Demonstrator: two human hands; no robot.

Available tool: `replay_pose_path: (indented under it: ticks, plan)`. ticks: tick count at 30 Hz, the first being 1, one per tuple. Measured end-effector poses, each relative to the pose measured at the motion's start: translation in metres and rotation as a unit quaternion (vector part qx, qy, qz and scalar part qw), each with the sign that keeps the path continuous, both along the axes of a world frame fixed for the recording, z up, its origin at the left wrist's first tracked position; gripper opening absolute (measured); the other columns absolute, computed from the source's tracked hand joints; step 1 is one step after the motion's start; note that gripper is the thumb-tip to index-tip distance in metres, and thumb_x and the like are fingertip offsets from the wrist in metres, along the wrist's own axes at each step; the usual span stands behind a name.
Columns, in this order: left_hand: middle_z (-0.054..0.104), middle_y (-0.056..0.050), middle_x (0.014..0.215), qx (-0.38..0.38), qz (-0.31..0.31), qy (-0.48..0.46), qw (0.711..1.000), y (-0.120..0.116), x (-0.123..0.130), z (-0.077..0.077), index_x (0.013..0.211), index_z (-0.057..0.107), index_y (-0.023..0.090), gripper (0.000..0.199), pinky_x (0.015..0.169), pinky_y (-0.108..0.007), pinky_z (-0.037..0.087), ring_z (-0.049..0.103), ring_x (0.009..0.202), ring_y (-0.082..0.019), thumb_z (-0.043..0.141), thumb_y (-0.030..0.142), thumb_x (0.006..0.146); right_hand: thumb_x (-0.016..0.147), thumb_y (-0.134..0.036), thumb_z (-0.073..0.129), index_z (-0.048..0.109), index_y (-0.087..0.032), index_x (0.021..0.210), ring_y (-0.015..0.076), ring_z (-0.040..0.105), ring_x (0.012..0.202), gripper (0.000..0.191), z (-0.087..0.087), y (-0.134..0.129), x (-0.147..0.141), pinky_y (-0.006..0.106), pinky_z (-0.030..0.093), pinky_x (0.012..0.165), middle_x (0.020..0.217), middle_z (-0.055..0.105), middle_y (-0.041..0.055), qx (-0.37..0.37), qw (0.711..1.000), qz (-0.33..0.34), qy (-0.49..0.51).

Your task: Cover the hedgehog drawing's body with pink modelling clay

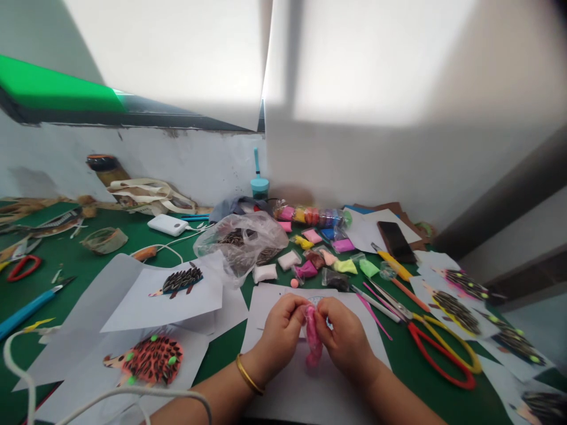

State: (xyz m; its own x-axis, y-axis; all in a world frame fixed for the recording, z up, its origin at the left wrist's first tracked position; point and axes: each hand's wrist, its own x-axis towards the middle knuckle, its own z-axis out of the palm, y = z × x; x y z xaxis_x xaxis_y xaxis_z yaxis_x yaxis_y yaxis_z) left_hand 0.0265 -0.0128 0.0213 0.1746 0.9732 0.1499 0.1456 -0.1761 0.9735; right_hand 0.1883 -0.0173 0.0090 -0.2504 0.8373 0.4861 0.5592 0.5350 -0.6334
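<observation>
Fingers [297,307] gripping pink packet [313,337], coloured packets [306,270] beyond, scissors [409,316] rightward

I see a white power bank [168,225] lying on the green table. Just behind it I have a cream strap [155,186], and farther back to its left a dark-lidded bottle [111,175] tilts against the wall. A tape roll [104,242] sits left of the power bank, with red-handled scissors [27,258] farther left. Well to its right I see a turquoise cup [259,185] by the wall and, farther right, a dark phone [396,241].
</observation>
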Motion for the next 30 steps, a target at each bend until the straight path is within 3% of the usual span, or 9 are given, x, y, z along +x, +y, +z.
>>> replay_pose_path:
  ticks: [8,17,25,30]
  plan:
    - [0.06,-0.005,0.093,0.02,0.041,-0.019,0.999,0.003,-0.0009,-0.0043,0.108,0.064,0.02,0.026,0.074,-0.032,0.047,0.056,0.074,-0.016,0.045,0.022,0.09,0.096,-0.022,0.044,0.049,-0.022,0.079,0.0161,0.051,0.072,0.018,-0.0002,0.0001,0.0026,0.029,0.039,0.067,0.078,0.056,0.0011,-0.009,0.999,0.026,0.037]
    - [0.057,-0.003,0.084,0.039,-0.038,0.031,0.998,0.0044,-0.0037,-0.0069,0.087,0.064,0.019,0.018,0.077,-0.031,0.044,0.054,0.082,-0.018,0.046,0.018,0.088,0.097,-0.026,0.043,0.049,-0.022,0.079,0.0165,0.05,0.071,0.019,-0.0027,0.0025,0.0045,0.03,0.039,0.065,0.077,0.054,0.0016,-0.044,0.998,0.01,0.055]
    - [0.059,-0.001,0.078,-0.041,0.073,-0.059,0.995,0.0045,0.0007,-0.0024,0.098,0.065,0.019,0.02,0.067,-0.028,0.047,0.055,0.068,-0.015,0.051,0.028,0.087,0.097,-0.026,0.043,0.048,-0.022,0.081,0.0162,0.05,0.072,0.017,-0.0013,0.0012,0.0024,0.03,0.039,0.066,0.078,0.054,0.0013,-0.028,0.997,0.037,0.067]
    - [0.057,0.001,0.071,-0.09,0.073,-0.135,0.984,0.0047,0.0026,-0.0005,0.096,0.063,0.017,0.021,0.059,-0.025,0.045,0.052,0.06,-0.012,0.058,0.034,0.085,0.097,-0.03,0.042,0.048,-0.022,0.081,0.0161,0.05,0.071,0.02,-0.0028,-0.0016,0.0026,0.03,0.04,0.067,0.077,0.053,0.0007,-0.058,0.993,0.051,0.093]
